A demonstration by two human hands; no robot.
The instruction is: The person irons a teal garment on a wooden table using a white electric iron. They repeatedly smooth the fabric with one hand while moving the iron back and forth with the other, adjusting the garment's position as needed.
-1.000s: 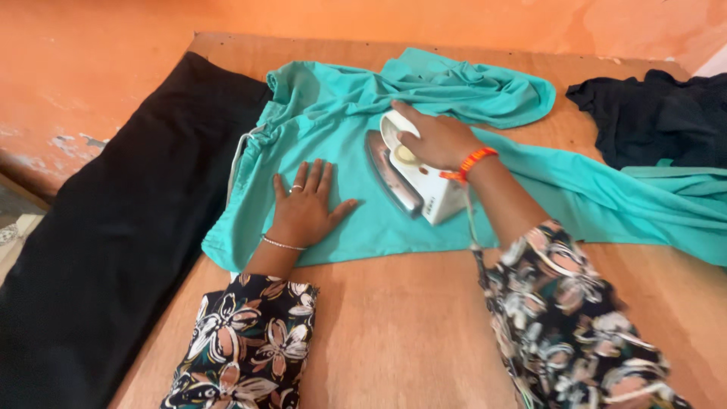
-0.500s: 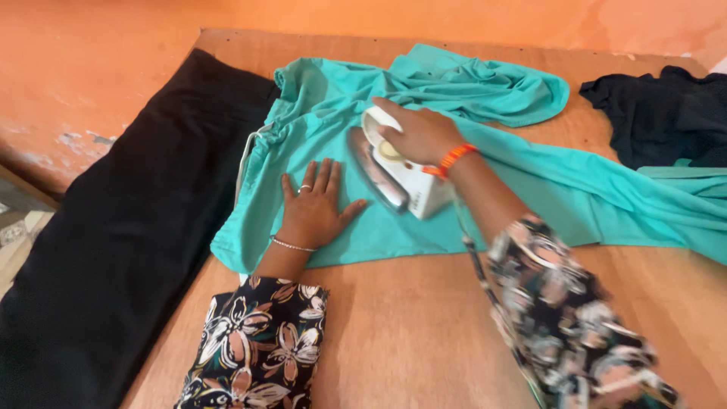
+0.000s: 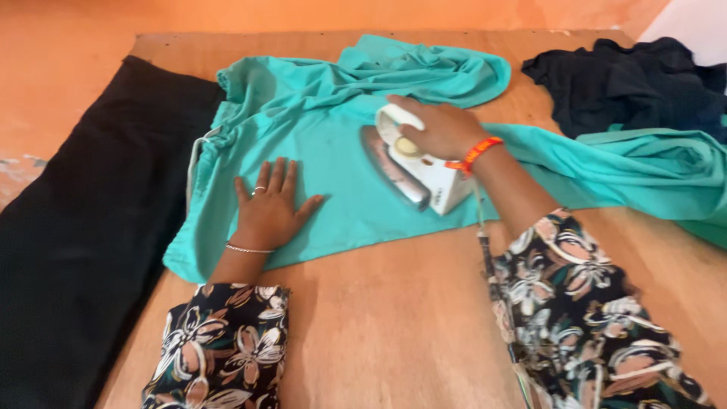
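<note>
Gripping white plastic iron, right hand, left hand flat on smooth teal cloth

A long black cloth lies flat along the left edge of the wooden tabletop, running from the far left corner down towards the near left corner and hanging over the side. At the far right corner a dark navy garment sits crumpled in a heap. An orange wall rises behind the far edge and along the left side, its paint chipped low on the left.
</note>
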